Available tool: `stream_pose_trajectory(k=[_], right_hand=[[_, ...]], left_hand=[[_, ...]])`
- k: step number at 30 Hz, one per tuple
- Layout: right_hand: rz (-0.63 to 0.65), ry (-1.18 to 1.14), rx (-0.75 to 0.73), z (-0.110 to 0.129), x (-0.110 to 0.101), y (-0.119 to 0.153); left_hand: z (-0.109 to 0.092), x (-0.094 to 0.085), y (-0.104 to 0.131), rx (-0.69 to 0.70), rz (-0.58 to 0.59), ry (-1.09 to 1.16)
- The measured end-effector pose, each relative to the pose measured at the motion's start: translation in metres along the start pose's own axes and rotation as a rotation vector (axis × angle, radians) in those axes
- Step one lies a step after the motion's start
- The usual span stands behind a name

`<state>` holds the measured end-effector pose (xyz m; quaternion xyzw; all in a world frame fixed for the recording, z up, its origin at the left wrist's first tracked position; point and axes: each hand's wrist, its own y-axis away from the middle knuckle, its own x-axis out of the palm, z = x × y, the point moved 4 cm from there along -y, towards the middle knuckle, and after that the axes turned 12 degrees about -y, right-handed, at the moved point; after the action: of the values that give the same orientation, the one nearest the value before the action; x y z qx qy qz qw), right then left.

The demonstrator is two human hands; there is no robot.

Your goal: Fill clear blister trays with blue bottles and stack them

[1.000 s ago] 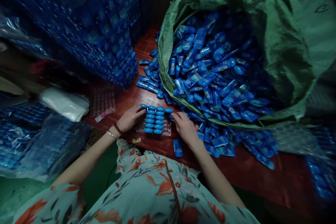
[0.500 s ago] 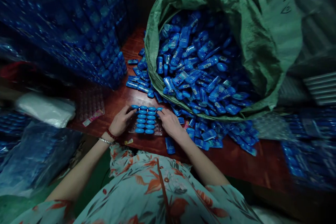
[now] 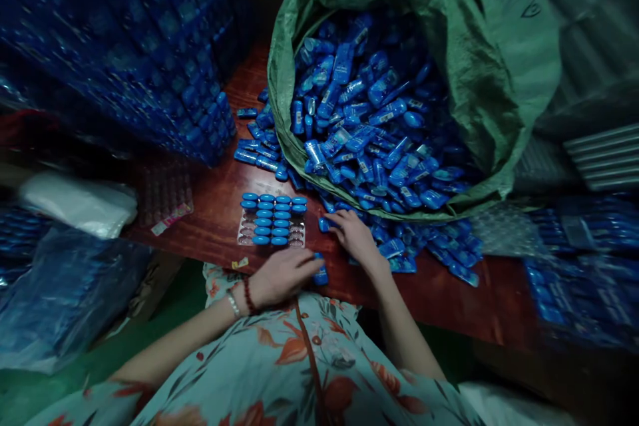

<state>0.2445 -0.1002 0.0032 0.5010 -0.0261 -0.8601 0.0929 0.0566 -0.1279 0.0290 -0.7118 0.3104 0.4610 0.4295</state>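
A clear plastic tray (image 3: pixel 244 229) lies on the reddish-brown table, with blue bottles standing in its middle columns and across its back rows; cells at both sides near the front hold none. My left hand (image 3: pixel 283 275) is in front of the tray's right side, its fingers closed on a blue bottle (image 3: pixel 320 274) at the table's front edge. To the right of the tray, my right hand (image 3: pixel 355 237) has its fingers on another blue bottle (image 3: pixel 325 224). The fingertips partly cover both bottles.
An open green sack (image 3: pixel 284 86) full of blue bottles stands behind, with loose bottles (image 3: pixel 462 271) spilled around it. Packed blue stacks (image 3: pixel 200 106) rise at the left, near an unfilled tray (image 3: pixel 167 196). Wrapped blue packs (image 3: pixel 574 293) are at the right.
Both hands have left the tray's back corners. My left hand has crossed rightward to the bottle at the front edge; my right hand has moved right to another bottle. The view has shifted slightly.
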Motion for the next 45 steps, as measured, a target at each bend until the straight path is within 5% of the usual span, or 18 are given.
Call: stream_pose_trajectory(k=[4, 7, 15, 22, 28, 30, 33, 35, 37, 40, 45], right_hand=[[0.144, 0.149, 0.0, 0.009, 0.009, -0.009], [0.122, 0.126, 0.031, 0.009, 0.009, -0.006], [-0.323, -0.558, 0.051, -0.001, 0.012, 0.013], [-0.27, -0.458, -0.285, 0.041, 0.031, -0.009], [-0.045, 0.091, -0.278, 0.062, 0.026, -0.014], [0.04, 0.209, -0.283, 0.071, 0.023, -0.018], [0.123, 0.281, -0.299, 0.079, 0.02, -0.026], [0.142, 0.279, -0.302, 0.08, 0.019, -0.031], [0.134, 0.271, -0.293, 0.078, 0.02, -0.034], [0.098, 0.268, -0.267, 0.074, 0.022, -0.033], [0.06, 0.281, -0.233, 0.075, 0.023, -0.028]], left_hand=[[-0.027, 0.05, -0.041, 0.064, 0.401, -0.1], [-0.029, 0.063, -0.047, 0.121, 0.557, -0.142], [-0.012, 0.044, -0.01, 0.266, 0.633, -0.017], [0.007, 0.031, 0.017, 0.119, 0.703, -0.101], [0.019, 0.0, 0.056, -0.119, 0.583, -0.046], [0.032, -0.022, 0.067, -0.28, 0.388, 0.084], [0.065, -0.047, 0.081, -0.555, -0.067, 0.237], [0.088, -0.048, 0.089, -0.708, -0.315, 0.225], [0.107, -0.037, 0.092, -0.778, -0.441, 0.18], [0.126, -0.013, 0.089, -0.724, -0.451, 0.129], [0.129, 0.0, 0.08, -0.507, -0.218, 0.062]])
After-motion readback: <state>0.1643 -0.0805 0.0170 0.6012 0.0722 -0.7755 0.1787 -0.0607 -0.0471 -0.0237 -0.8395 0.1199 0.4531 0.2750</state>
